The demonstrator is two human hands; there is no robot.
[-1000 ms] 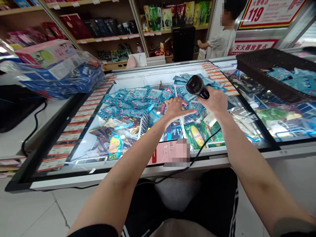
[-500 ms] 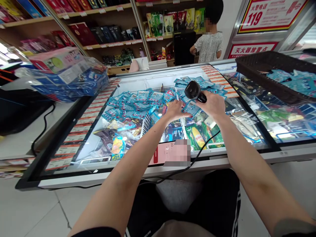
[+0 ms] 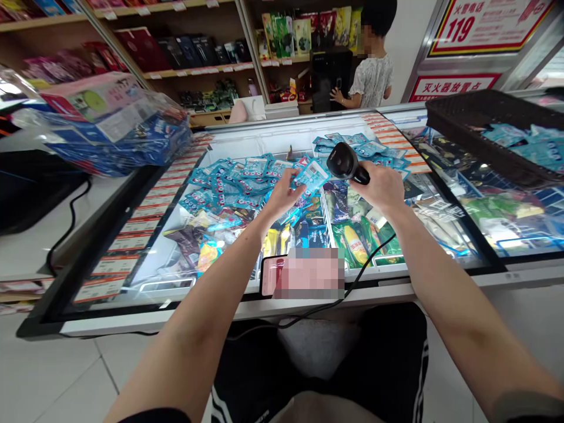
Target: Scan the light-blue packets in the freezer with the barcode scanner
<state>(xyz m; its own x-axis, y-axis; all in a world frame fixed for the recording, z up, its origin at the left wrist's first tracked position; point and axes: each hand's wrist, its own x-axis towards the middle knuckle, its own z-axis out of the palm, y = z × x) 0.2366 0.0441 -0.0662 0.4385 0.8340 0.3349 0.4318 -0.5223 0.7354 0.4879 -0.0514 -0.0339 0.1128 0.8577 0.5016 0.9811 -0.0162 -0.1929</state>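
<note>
My right hand (image 3: 381,187) is wrapped round the handle of a black barcode scanner (image 3: 344,163), its head turned toward the left. Between the thumb and fingers of my left hand (image 3: 282,195) is a blue snack packet (image 3: 312,176), with a pale label showing, close to the scanner's head. Blue packets of the same look lie in a pile (image 3: 238,182) on the freezer's glass top, left of my left hand. A second pile (image 3: 361,147) lies behind the scanner.
Ice cream packs (image 3: 355,244) show through the glass of the chest freezer (image 3: 176,317). A phone (image 3: 273,276) lies at its front edge, beside the scanner's cable (image 3: 365,264). Plastic-wrapped boxes (image 3: 118,129) stand left, a dark basket (image 3: 480,138) right. Beyond the freezer, a person (image 3: 374,76) stands near shelves.
My left hand has drawn back leftward and now holds a blue packet up by the scanner. My right hand stays nearly in place. The person behind has stretched out a hand.
</note>
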